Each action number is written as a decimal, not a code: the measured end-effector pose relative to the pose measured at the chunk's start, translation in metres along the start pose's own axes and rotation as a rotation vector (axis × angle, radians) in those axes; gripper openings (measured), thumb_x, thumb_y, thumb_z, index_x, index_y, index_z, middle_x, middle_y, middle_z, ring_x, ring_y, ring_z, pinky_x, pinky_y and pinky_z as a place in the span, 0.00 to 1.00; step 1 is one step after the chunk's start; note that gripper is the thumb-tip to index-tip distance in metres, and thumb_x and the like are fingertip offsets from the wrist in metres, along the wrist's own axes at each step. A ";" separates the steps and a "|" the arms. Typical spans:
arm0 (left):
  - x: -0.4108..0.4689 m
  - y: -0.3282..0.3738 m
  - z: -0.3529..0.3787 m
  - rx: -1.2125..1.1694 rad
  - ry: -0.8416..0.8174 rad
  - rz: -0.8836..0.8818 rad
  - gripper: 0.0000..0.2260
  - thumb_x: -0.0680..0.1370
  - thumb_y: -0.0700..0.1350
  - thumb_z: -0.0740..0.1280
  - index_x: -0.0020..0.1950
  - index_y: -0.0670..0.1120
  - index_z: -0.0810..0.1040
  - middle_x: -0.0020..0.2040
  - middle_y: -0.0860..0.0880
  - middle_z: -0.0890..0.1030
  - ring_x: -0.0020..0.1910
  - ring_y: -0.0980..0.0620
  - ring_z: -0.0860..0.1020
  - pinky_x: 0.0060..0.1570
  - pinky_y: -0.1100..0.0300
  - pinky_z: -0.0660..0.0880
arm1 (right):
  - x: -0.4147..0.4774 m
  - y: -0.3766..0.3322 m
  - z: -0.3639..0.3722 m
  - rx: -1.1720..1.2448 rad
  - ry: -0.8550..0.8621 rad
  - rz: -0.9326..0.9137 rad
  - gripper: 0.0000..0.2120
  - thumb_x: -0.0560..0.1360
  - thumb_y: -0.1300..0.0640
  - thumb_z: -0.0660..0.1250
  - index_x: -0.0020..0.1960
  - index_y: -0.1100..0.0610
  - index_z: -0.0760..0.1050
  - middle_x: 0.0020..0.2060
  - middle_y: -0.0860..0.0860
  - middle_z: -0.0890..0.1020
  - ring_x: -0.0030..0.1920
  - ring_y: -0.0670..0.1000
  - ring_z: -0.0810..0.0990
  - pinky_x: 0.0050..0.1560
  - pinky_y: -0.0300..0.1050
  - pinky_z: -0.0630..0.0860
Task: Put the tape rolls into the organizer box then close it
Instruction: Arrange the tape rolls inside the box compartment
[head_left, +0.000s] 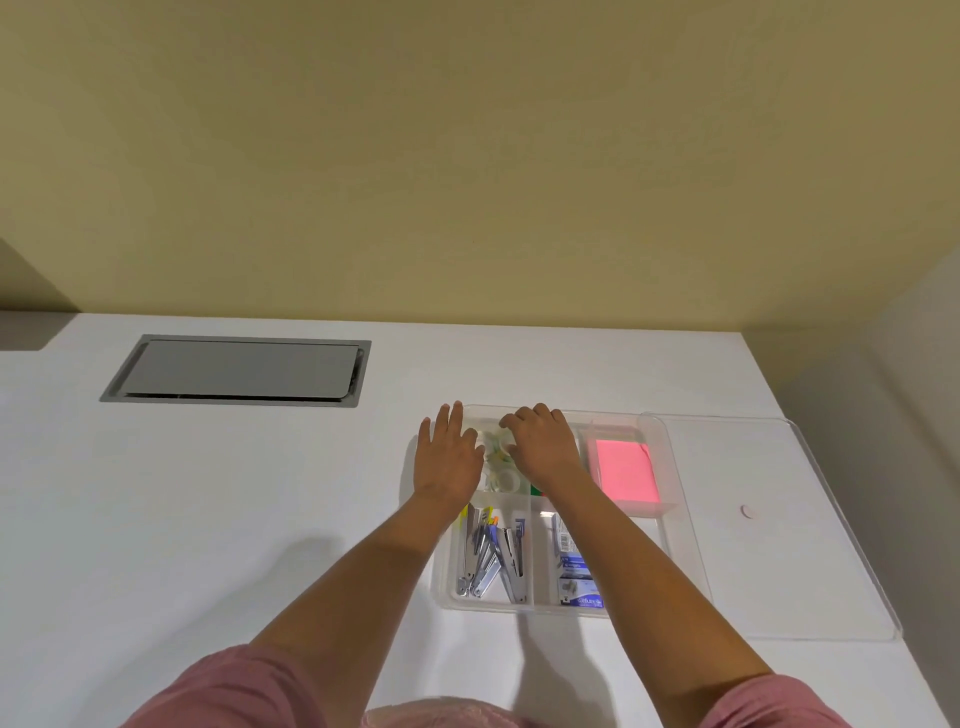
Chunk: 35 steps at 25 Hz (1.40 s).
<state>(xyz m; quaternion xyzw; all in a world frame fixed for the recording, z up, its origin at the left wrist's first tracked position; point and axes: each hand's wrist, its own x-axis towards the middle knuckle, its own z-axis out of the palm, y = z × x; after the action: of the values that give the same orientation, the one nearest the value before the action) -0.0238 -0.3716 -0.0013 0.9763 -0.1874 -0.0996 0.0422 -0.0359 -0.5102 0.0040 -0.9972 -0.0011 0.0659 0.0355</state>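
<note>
Tape rolls lie in our box's far-left compartment. Our left hand rests spread on the rim; our right hand curls over them, its grip hidden. We judge them light and stiff, best pinched by the rims. Lid waits alongside.

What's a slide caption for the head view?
Both hands settle tape rolls into the open organizer box.
</note>
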 end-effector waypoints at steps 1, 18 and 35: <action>-0.003 -0.001 -0.004 -0.016 0.005 -0.003 0.18 0.83 0.50 0.49 0.69 0.46 0.67 0.79 0.45 0.50 0.78 0.47 0.48 0.76 0.49 0.47 | -0.003 -0.002 -0.002 0.000 0.001 0.009 0.17 0.78 0.61 0.61 0.66 0.55 0.71 0.62 0.54 0.77 0.63 0.56 0.72 0.63 0.49 0.66; -0.065 -0.015 -0.017 -0.183 0.059 0.061 0.16 0.82 0.47 0.53 0.66 0.44 0.70 0.66 0.44 0.72 0.64 0.45 0.70 0.63 0.54 0.65 | -0.081 -0.022 -0.018 -0.025 0.069 0.204 0.17 0.79 0.56 0.59 0.67 0.55 0.70 0.64 0.54 0.76 0.65 0.57 0.71 0.64 0.51 0.66; -0.020 0.257 0.002 -0.618 0.103 0.065 0.14 0.80 0.44 0.58 0.65 0.44 0.71 0.67 0.45 0.72 0.67 0.46 0.69 0.66 0.52 0.67 | -0.157 0.248 -0.002 0.178 0.150 0.570 0.17 0.79 0.56 0.60 0.67 0.57 0.70 0.61 0.57 0.77 0.61 0.58 0.74 0.58 0.50 0.72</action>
<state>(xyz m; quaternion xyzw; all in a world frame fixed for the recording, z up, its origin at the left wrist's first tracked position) -0.1340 -0.6022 0.0306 0.9145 -0.1772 -0.1009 0.3493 -0.1924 -0.7592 0.0088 -0.9524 0.2870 -0.0008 0.1027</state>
